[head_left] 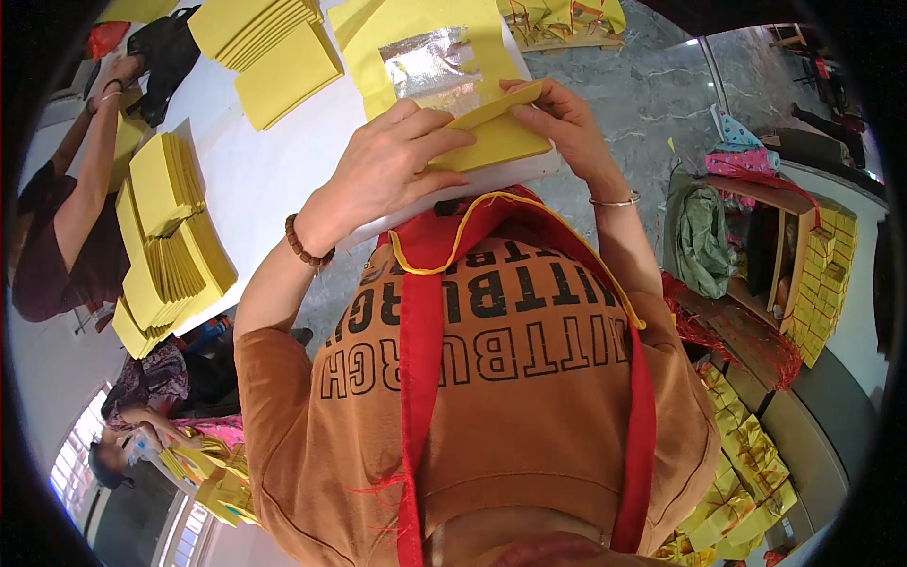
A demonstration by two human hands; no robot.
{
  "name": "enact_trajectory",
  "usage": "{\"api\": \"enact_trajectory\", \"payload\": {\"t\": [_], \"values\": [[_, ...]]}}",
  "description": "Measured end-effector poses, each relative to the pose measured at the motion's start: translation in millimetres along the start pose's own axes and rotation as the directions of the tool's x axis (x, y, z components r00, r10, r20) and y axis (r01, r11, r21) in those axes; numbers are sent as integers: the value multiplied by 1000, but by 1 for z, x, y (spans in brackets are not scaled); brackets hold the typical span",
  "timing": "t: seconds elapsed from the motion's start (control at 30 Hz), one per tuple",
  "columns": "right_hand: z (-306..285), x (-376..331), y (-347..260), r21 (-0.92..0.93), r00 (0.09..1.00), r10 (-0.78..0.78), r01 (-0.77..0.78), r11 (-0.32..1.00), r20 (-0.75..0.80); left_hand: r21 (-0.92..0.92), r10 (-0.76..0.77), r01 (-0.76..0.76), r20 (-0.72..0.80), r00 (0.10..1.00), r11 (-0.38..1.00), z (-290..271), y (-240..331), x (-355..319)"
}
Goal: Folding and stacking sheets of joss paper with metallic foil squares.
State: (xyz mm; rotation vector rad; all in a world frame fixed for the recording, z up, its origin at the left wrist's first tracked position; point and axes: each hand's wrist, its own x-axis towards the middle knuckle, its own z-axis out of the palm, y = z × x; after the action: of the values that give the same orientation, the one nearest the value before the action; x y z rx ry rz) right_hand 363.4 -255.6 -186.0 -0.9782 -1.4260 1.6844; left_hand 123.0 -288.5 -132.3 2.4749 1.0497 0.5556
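Our right fingers (537,120) pinch the raised flap (491,111) of the folded yellow paper (505,144), which extends leftward from them, long axis running across to our left fingers (446,144), equally near at its other end; whether those grip, we cannot tell.

Bright glare on silver foil (433,64); edges warped

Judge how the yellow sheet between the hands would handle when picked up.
The yellow sheet probably bends easily: its flap is folded up between left hand and right hand. It seems light, given the flap's thin edge.
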Motion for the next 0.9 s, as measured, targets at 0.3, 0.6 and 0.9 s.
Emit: {"api": "enact_trajectory", "payload": {"t": [0.3,0.6,0.9], "values": [[-4,-3,-3,132,995,-80,72,989,55,-8,71,-72,-74,995,997,3,-6,-1],[-3,3,0,-40,999,-35,36,999,26,143,123,-123,10,992,982,-6,5,-1],[-9,5,4,60,999,21,-24,998,49,-7,33,-33,-12,999,999,-6,-5,1]]}}
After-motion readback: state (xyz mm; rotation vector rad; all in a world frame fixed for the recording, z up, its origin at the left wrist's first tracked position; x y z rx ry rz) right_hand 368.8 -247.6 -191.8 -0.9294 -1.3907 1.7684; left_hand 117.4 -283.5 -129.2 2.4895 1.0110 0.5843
